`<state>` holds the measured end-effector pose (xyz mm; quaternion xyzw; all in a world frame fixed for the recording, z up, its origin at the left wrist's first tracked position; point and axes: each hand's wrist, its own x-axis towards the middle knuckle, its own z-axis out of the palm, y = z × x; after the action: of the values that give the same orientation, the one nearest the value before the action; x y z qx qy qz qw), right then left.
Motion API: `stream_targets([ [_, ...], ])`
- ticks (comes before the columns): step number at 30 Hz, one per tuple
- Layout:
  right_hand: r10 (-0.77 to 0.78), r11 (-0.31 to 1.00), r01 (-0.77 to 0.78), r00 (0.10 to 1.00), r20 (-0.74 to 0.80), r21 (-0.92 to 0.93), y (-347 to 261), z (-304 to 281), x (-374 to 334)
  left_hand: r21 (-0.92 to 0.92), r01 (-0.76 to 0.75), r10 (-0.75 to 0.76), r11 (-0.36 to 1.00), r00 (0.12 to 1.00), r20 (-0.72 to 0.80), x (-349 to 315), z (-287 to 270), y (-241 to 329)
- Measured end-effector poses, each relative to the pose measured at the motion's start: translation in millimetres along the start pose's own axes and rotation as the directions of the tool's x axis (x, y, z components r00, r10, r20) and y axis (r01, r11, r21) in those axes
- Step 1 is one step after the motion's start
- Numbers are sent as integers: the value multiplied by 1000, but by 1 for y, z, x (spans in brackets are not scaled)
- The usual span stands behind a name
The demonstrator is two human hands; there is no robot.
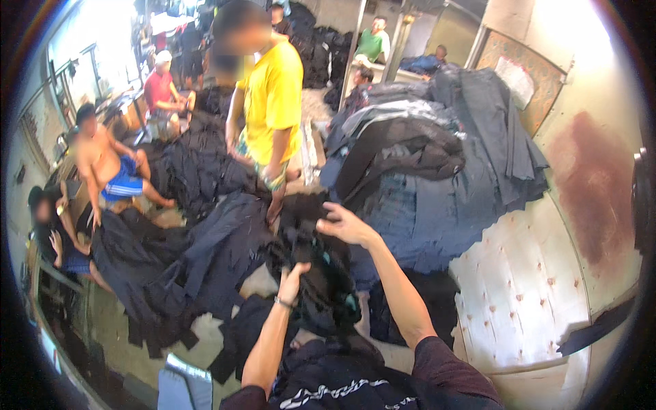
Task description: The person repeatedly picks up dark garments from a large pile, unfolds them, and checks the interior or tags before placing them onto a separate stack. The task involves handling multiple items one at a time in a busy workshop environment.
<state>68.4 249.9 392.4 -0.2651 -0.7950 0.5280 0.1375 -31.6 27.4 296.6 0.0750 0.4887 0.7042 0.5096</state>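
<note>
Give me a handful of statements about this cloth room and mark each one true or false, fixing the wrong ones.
1. The left hand is at the bundled dark cloth. True.
2. The right hand is clenched in a fist. False: the right hand is open.
3. The dark wristband is on the left hand's wrist. True.
4. The person in the yellow shirt is standing. True.
5. The person in blue shorts is standing too. False: the person in blue shorts is seated.
</note>
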Motion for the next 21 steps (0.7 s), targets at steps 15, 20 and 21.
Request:
stream_targets([
  [15, -275, 908, 210, 952, -137, -362, -23, 89, -94, 290, -44, 16, 956, 995, 100, -90, -42, 30],
  [20, -240, 790, -20, 910, -339, -612, -34, 57, -77, 314, -30, 28, 949, 1000, 10, -104, -52, 54],
  [21, -274, 758, -16, 900, -339, -652, -39, 58, -75, 324, -39, 30, 945, 999, 33, -107, -49, 58],
])
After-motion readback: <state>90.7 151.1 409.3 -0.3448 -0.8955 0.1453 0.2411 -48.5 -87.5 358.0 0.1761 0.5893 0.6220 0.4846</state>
